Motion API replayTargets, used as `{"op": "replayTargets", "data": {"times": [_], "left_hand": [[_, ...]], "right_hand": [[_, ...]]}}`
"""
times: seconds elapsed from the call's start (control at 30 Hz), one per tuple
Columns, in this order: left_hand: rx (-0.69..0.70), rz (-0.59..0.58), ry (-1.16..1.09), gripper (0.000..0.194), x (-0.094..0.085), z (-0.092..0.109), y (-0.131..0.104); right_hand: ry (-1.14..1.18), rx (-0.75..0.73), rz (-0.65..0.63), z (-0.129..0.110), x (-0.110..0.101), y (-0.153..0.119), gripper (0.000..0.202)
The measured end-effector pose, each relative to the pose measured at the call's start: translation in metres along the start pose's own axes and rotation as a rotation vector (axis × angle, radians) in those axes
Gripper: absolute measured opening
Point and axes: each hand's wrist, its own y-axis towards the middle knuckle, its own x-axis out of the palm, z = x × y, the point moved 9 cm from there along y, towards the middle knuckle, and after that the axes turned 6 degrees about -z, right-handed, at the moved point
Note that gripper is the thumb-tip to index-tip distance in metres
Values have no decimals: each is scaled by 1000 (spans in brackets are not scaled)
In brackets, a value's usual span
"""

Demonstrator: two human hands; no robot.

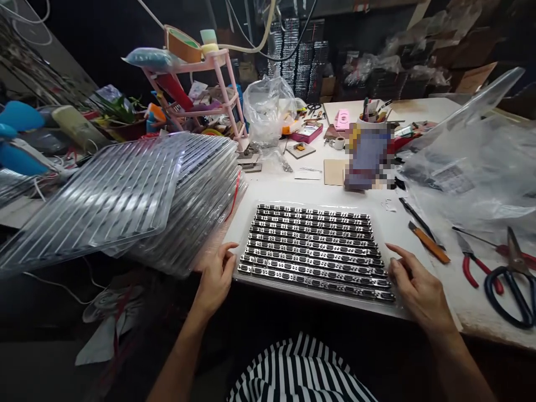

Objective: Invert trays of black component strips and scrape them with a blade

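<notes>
A clear plastic tray (320, 205) lies flat on the white table near its front edge, filled with several rows of small metal connectors (310, 248). My left hand (218, 276) is at the tray's left edge, thumb and fingers bent around the rim. At the right edge, my right hand (416, 285) has its index finger stretched along the side and the other fingers curled at the rim. Both hands hold the tray from opposite sides. Left of it, a tall stack of clear ribbed trays (201, 206) leans, its top tray (113, 195) askew.
On the right lie a cutter (429, 243), red-handled pliers (471, 265) and large scissors (513, 285), with plastic bags (481, 162) behind. A pink rack (226, 95), a pink box (307, 133) and a pen cup stand at the back.
</notes>
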Motion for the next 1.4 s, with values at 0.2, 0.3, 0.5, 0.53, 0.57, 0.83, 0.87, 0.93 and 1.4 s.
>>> {"op": "replayTargets", "data": {"times": [0.2,0.3,0.5,0.53,0.57,0.83,0.87,0.93,1.4], "left_hand": [[331,-36,306,19,-5,38,3],[395,-153,372,16,4,44,10],[547,-203,398,14,9,51,10],[587,-171,387,13,6,52,8],[611,-134,375,13,3,51,7],[405,26,369,41,5,21,17],[378,28,406,50,10,17,17],[363,-3,487,64,26,13,15],[293,-94,567,65,43,4,9]], "right_hand": [[38,36,5,10,-3,13,46],[21,21,42,7,-5,12,44],[97,-62,100,1,-7,6,40],[107,-81,104,0,-8,6,39],[114,-100,103,-2,-7,7,38],[131,-161,116,-11,-9,8,33],[131,-169,114,-12,-10,8,33],[133,-179,106,-13,-10,7,32],[201,-256,70,-24,-11,7,27]]}}
